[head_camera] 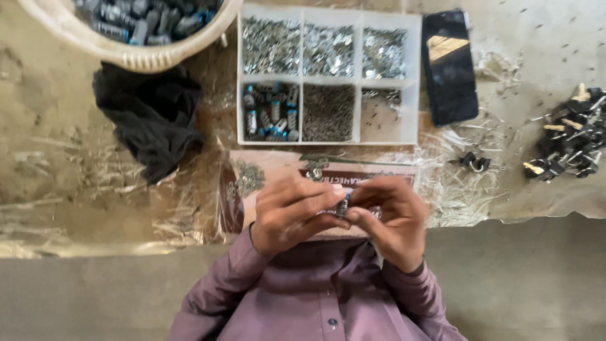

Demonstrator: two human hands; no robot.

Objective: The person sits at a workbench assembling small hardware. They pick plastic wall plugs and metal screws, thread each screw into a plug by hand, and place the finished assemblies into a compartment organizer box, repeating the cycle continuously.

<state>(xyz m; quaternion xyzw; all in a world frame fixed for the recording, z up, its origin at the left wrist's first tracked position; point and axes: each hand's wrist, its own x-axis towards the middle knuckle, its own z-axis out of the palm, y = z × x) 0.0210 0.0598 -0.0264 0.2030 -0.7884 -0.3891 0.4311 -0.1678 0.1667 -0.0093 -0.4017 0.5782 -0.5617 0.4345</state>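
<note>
1. Small metal cylinder [343, 206] sits pinched between the fingertips of both hands, just above the person's chest and in front of the cardboard sheet [278, 165].
2. Table [50, 126] is covered with crinkled clear plastic and scattered shavings.
3. Woven basket [145, 57] at the top left holds many dark cylinders.
4. White divided tray [302, 77] lies beyond the hands; its top three compartments hold shiny metal bits, the lower left one holds blue-banded cylinders, the lower middle fine dark pieces.
5. Black cloth [148, 117] lies crumpled left of the tray.
6. Black flat case [449, 66] lies right of the tray.
7. Pile of black parts [568, 139] sits at the far right.
8. Left hand [291, 215] closes its fingers on the cylinder from the left.
9. Right hand [390, 218] grips it from the right, thumbs nearly touching.
</note>
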